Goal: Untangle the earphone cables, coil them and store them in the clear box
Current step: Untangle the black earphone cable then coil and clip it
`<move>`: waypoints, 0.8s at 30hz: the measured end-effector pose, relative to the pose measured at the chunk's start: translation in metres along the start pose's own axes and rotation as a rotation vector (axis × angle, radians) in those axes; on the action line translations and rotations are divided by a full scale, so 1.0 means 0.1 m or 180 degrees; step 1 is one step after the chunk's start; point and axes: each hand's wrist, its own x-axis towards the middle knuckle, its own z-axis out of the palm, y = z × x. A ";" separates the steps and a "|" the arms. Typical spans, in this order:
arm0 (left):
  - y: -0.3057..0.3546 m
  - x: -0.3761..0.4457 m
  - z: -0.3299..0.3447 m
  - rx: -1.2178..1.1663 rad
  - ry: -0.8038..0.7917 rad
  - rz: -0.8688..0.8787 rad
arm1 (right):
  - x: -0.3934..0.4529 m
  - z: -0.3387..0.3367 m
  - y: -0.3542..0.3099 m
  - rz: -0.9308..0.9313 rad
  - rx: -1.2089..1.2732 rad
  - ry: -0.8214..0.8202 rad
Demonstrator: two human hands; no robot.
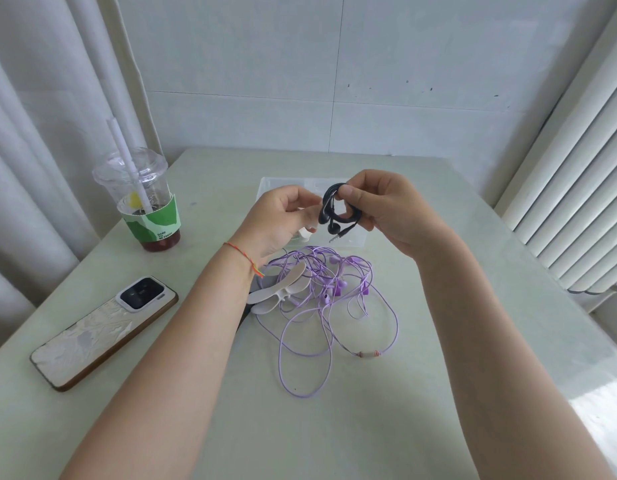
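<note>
My right hand (386,211) grips a coiled black earphone cable (338,211) between thumb and fingers, held above the clear box (286,181). Its two earbuds and its jack plug hang from the lower left of the coil. My left hand (281,220) is raised just left of the coil, fingers curled toward it; whether they touch it I cannot tell. A tangle of purple earphone cables (331,296) lies loose on the table in front of the box. White butterfly-shaped cable clips (282,289) lie at the tangle's left edge.
A phone (102,329) lies face down at the left of the pale table (334,427). A plastic drink cup (144,202) with a straw stands at the back left. Curtains hang left, a radiator stands right, and a tiled wall is behind.
</note>
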 end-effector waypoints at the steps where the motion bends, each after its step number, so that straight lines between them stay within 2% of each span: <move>1: -0.02 0.02 0.00 0.0069 0.0009 0.0034 | 0.00 0.01 0.00 -0.0032 -0.0099 0.0004; 9: -0.05 0.04 0.02 0.0231 -0.0102 -0.0018 | -0.03 0.06 -0.07 -0.0226 -0.0368 -0.0124; 24: 0.01 0.00 0.01 0.0054 -0.0382 -0.0068 | 0.00 0.08 -0.01 -0.0324 -0.1411 0.0376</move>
